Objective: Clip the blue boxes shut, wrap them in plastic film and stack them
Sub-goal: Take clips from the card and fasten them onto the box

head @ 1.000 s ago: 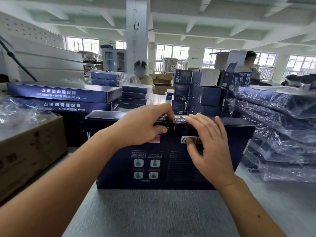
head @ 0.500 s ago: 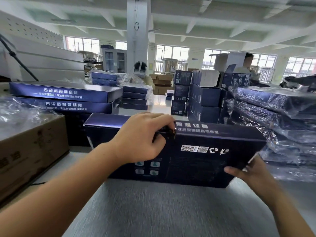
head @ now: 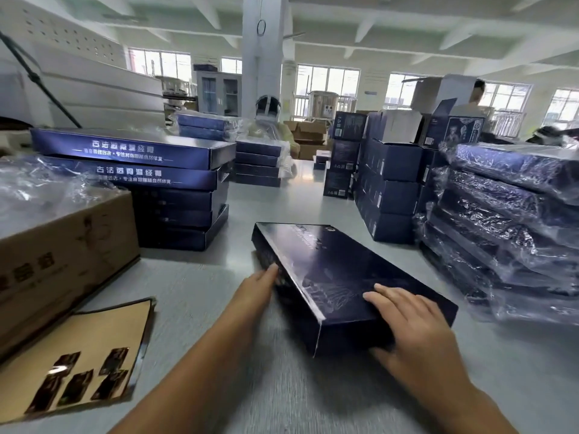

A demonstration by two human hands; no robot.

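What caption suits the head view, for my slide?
Left hand steadies, right hand grips a blue box at the table.

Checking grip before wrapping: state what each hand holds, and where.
The right hand pinches the box at its near end, fingers on top, thumb below. The left hand touches its left side.
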